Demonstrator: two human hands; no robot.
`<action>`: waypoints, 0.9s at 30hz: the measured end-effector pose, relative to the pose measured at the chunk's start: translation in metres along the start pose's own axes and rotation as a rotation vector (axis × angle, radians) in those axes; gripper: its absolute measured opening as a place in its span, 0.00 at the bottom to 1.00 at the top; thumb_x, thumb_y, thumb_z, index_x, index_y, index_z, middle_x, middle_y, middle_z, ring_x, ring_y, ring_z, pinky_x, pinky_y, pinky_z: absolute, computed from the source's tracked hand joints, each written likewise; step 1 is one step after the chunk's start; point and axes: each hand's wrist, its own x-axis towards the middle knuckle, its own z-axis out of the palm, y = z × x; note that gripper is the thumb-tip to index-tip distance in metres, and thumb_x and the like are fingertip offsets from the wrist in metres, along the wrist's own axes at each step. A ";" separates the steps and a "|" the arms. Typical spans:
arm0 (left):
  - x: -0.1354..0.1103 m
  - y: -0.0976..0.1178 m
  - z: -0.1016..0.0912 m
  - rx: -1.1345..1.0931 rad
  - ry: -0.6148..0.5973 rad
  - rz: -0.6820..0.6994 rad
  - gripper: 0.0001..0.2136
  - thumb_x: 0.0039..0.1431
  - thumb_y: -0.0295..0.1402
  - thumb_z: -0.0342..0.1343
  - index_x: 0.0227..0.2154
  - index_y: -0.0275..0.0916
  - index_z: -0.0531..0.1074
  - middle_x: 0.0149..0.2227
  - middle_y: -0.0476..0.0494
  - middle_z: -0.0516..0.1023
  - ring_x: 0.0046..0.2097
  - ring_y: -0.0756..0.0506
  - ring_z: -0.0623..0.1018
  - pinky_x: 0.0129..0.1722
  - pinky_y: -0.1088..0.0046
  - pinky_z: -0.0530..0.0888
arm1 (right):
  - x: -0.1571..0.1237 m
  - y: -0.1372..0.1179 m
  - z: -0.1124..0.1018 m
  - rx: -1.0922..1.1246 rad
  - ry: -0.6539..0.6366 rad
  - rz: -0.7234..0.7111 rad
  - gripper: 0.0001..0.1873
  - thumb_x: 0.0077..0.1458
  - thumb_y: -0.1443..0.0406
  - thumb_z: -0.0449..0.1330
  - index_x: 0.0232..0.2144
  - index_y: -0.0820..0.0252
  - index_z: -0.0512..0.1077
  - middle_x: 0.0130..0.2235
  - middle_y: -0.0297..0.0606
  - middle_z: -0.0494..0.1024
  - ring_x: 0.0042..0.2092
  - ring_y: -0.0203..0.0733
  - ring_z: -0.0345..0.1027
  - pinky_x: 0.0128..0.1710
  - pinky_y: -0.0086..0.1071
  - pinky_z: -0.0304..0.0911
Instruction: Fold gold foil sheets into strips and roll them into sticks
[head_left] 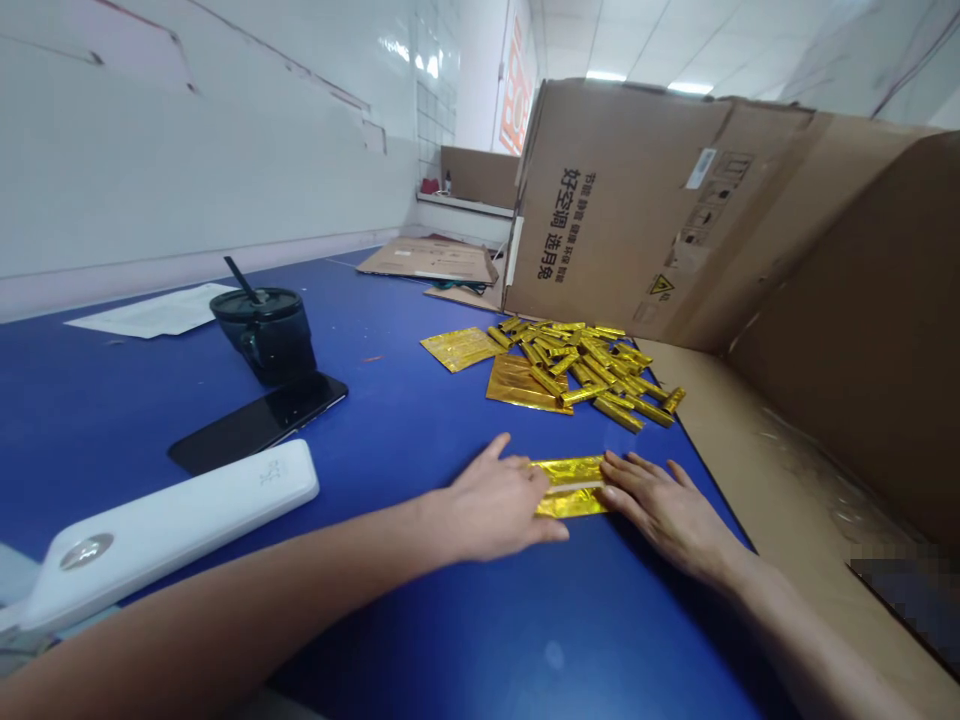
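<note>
A gold foil sheet (571, 485) lies on the blue table (420, 420), partly folded, between my two hands. My left hand (499, 500) rests flat on its left end, fingers stretched out. My right hand (660, 505) lies flat with its fingertips pressing the sheet's right end. Beyond them sits a pile of several folded gold foil sticks (592, 370) with two flat gold sheets (461, 348) beside it.
A large open cardboard box (675, 210) lies on its side at the right, its flap (757, 470) along the table. At the left stand a dark cup with a straw (264, 330), a black phone (259, 422), a white power bank (172, 525) and paper (154, 312).
</note>
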 end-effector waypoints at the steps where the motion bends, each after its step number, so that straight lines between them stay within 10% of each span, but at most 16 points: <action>1: 0.002 -0.006 -0.001 0.010 0.002 -0.022 0.22 0.54 0.49 0.42 0.35 0.34 0.68 0.37 0.40 0.74 0.43 0.43 0.70 0.52 0.58 0.50 | -0.003 -0.005 -0.003 -0.011 -0.002 -0.012 0.27 0.56 0.51 0.37 0.51 0.55 0.60 0.55 0.39 0.60 0.56 0.51 0.50 0.51 0.57 0.43; 10: 0.004 0.001 -0.002 0.098 0.022 -0.138 0.27 0.52 0.52 0.42 0.39 0.31 0.68 0.39 0.35 0.71 0.44 0.39 0.68 0.50 0.55 0.52 | -0.019 -0.058 -0.009 -0.202 0.069 -0.098 0.32 0.50 0.47 0.45 0.44 0.69 0.67 0.46 0.55 0.70 0.51 0.56 0.58 0.51 0.53 0.46; 18: 0.024 0.034 0.003 -0.235 -0.096 0.072 0.36 0.51 0.56 0.34 0.54 0.30 0.50 0.54 0.33 0.58 0.55 0.39 0.58 0.51 0.61 0.56 | -0.020 -0.051 -0.005 -0.172 0.019 -0.130 0.26 0.49 0.61 0.50 0.48 0.72 0.63 0.50 0.57 0.64 0.52 0.58 0.55 0.51 0.55 0.43; 27: 0.006 -0.004 -0.003 -0.127 -0.076 -0.116 0.30 0.53 0.53 0.37 0.49 0.34 0.60 0.49 0.36 0.66 0.50 0.40 0.66 0.47 0.64 0.62 | -0.018 -0.053 -0.006 -0.163 0.083 -0.083 0.29 0.51 0.51 0.48 0.44 0.70 0.67 0.46 0.56 0.70 0.49 0.56 0.60 0.50 0.52 0.47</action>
